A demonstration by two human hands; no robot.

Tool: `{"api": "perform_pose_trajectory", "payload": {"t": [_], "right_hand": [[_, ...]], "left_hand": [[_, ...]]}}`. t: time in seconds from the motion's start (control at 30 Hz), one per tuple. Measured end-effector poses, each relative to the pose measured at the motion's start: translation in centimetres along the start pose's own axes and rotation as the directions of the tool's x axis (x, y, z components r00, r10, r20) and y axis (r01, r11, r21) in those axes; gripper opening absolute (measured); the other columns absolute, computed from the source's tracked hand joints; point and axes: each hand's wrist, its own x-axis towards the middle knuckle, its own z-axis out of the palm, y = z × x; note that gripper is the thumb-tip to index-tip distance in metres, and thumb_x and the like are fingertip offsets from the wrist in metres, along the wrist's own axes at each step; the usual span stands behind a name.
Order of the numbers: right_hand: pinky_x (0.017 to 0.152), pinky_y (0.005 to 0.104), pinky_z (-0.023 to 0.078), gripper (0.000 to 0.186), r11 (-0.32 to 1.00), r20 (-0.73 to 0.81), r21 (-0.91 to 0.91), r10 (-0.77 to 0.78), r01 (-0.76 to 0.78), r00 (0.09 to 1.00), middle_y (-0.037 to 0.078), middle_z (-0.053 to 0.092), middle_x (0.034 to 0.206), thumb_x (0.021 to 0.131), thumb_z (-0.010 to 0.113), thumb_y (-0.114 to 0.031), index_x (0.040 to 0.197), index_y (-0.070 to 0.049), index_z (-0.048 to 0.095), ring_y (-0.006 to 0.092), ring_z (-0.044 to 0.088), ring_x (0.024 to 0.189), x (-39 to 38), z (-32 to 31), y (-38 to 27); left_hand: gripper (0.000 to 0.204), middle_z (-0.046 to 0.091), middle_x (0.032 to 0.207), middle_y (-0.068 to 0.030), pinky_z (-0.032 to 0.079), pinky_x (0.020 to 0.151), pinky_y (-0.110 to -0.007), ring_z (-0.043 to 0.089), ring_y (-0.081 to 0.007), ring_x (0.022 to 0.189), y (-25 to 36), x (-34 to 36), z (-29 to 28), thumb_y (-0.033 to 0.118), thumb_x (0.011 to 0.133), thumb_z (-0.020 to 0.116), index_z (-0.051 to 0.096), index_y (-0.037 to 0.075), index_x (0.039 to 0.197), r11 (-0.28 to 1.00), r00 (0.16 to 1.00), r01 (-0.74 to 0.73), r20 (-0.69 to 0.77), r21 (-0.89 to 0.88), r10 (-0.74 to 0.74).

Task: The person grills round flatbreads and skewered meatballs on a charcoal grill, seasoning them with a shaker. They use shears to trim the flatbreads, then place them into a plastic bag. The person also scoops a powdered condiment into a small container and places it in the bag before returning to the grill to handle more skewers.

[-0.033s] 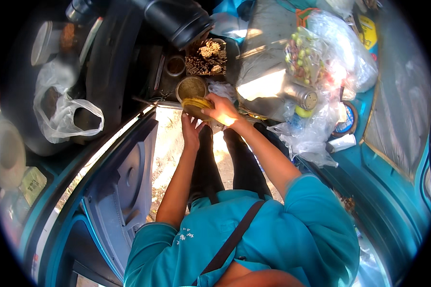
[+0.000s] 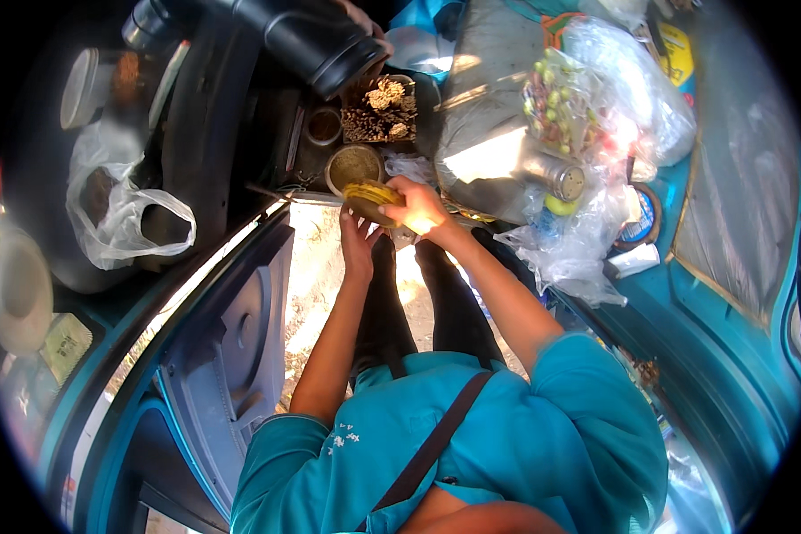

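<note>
Left hand: the left hand (image 2: 358, 238) reached up from below with its fingers closed against the underside of a small round yellow-lidded container (image 2: 371, 201).
Right hand: the right hand (image 2: 416, 206) came in from the right, its fingers clamped over the rim and top of the same container.
Container: it was held between both hands, tilted, in the air just in front of the edge of the dark surface (image 2: 276, 151); what it held could not be told.
Round bowl: a metal bowl (image 2: 353, 166) of brownish-green powder sat on the surface directly behind the container, almost touching it.
Small cup: a smaller dark round cup (image 2: 323, 125) stood just beyond and left of the bowl.
Tray: a dark rectangular tray (image 2: 380, 110) of pale dried sticks and pieces lay behind the bowl.
Black cylinder: a large black tube (image 2: 303, 36) lay across the top, over the tray's far end.
White bag: an empty white plastic carrier bag (image 2: 120, 209) hung at the left, well apart from the hands.
Clear bags: at the right, clear plastic bags (image 2: 587, 116) held small green round fruits, with a metal can (image 2: 556, 176) among them.
Clothing: the person wore a teal top (image 2: 525, 436) with a dark strap (image 2: 432, 449) across the chest.
Vehicle body: teal painted panels (image 2: 739, 356) curved around both sides.
</note>
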Motion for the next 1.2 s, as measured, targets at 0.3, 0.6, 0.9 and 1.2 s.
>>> {"api": "perform_pose_trajectory", "payload": {"t": [0.3,0.6,0.9,1.2], "right_hand": [[0.078,0.0410,0.044,0.026,0.843,-0.686,-0.537,-0.456,0.029,0.567,0.013,0.057,0.096,0.072,0.066,-0.008,0.096,-0.002,0.056,0.0336,0.054,0.091,-5.6,-18.0,-6.2],[0.079,0.0412,0.043,0.023,0.707,-0.682,-0.701,-0.624,-0.097,0.381,0.012,0.061,0.098,0.073,0.062,-0.016,0.094,-0.007,0.063,0.0313,0.056,0.091,-6.8,-20.0,2.2],[0.081,0.0393,0.040,0.016,0.844,-0.768,-0.408,-0.523,0.347,0.369,0.008,0.059,0.086,0.084,0.058,-0.015,0.099,-0.008,0.061,0.0282,0.054,0.081,-22.3,-8.8,-10.1],[0.077,0.0318,0.046,0.015,0.919,-0.816,-0.173,-0.335,0.354,0.471,0.008,0.064,0.088,0.086,0.056,-0.005,0.099,-0.006,0.062,0.0231,0.061,0.081,-34.9,-6.8,-10.1]], "left_hand": [[0.048,0.051,0.124,-0.0116,0.042,0.087,-0.031,0.054,-0.0192,0.107,5.0,-1.6,7.1,0.033,0.093,0.046,0.038,0.005,0.131,0.869,0.908,-0.148,0.414,0.472,-0.070],[0.040,0.055,0.117,-0.0091,0.043,0.081,-0.028,0.056,-0.0165,0.099,4.8,-2.2,10.3,0.025,0.091,0.051,0.044,0.005,0.126,0.688,0.737,-0.266,0.602,0.675,-0.306],[0.028,0.059,0.093,-0.0137,0.047,0.074,-0.032,0.059,-0.0277,0.085,-0.2,-10.2,22.6,0.019,0.082,0.060,0.055,0.003,0.105,0.452,0.139,-0.888,0.985,0.079,0.101],[0.012,0.064,0.083,-0.0089,0.049,0.064,-0.031,0.063,-0.0181,0.077,-2.8,-14.8,30.6,0.017,0.093,0.045,0.050,0.006,0.091,0.907,0.518,-0.319,0.852,0.276,-0.077]]}}
